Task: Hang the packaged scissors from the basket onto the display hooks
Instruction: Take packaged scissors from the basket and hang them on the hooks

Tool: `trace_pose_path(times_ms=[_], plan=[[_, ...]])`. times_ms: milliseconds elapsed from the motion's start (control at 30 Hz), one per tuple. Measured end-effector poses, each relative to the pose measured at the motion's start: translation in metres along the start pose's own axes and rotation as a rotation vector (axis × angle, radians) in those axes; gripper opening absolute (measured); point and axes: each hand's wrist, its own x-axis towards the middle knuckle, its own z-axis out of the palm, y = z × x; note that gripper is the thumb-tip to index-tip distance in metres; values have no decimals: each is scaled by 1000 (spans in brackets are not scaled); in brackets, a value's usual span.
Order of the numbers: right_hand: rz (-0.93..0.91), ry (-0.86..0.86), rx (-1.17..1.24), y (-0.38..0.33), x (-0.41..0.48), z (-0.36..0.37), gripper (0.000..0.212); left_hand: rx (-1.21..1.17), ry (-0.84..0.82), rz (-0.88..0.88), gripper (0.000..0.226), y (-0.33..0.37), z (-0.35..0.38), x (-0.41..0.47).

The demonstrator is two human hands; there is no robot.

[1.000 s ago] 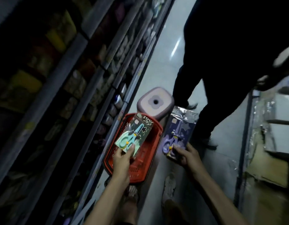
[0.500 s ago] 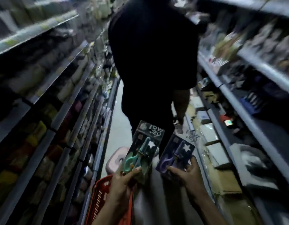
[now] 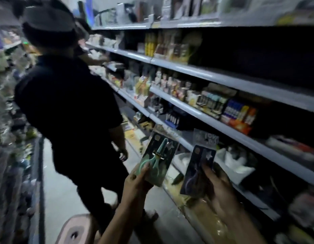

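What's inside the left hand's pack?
Green scissors, blades up, show through the pack. The left hand grips its lower edge and hides part of the handles.

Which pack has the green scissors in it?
The green pack, held by the left hand. Its scissors are mint green, while the purple pack in the right hand holds dark purplish ones.
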Motion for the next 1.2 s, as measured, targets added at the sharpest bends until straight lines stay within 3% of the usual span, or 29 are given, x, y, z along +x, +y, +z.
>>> trace_pose_path(times_ms=[133, 333, 400, 533, 600, 867, 1033, 1100, 1200], plan=[[-163, 59, -91, -67, -30, -48, 30, 74, -211, -51, 30, -3, 69, -13], [-388, 278, -288, -140, -68, -136, 46, 155, -460, -68, 39, -15, 171, -45], [-416, 354, -274, -166, -84, -165, 49, 180, -538, -56, 40, -23, 205, -56], [-508, 441, -195, -224, -116, -212, 33, 202, -669, -32, 47, -42, 277, -76], [-548, 467, -235, -255, -131, -230, 44, 198, -727, -27, 44, -50, 314, -88], [-689, 570, -616, -361, -178, -313, 28, 222, -952, 25, 26, -71, 454, -146], [-795, 577, -819, -411, -200, -348, 49, 238, -1010, 71, 25, -76, 519, -170], [-816, 606, -872, -429, -202, -356, 41, 233, -1039, 81, 27, -77, 541, -178], [-768, 655, -946, -447, -195, -364, 12, 226, -1095, 112, 25, -76, 569, -185]])
